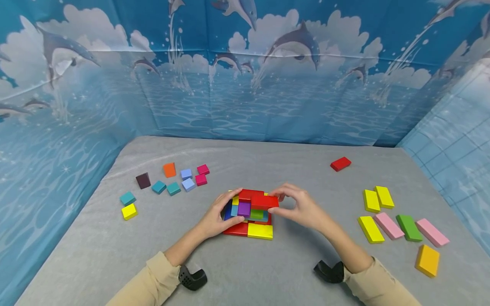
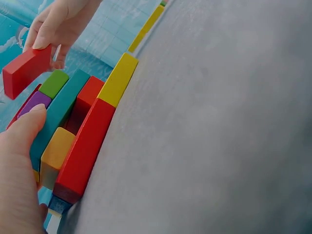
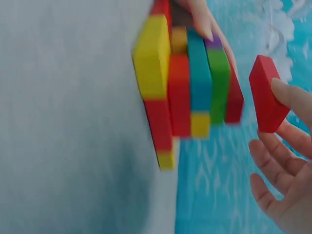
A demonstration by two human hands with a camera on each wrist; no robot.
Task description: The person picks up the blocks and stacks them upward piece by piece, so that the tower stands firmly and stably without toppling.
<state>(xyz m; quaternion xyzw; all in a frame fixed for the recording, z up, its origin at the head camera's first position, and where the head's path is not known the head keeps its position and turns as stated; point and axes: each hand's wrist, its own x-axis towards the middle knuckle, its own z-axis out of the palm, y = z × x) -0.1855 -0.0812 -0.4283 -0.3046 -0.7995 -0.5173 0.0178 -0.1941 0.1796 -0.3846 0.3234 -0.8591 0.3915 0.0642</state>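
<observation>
With the right hand we pinch a red block just above the layered stack on the grey worktop. Our left hand has its grip round that stack, thumb against a purple block.

Blue cloth hangs behind and along both sides of the grey surface, creases and all. It's printed with leaping dolphins, puffy clouds and rippling water, plus a tile-like grid on the right. Light's pretty soft.
</observation>
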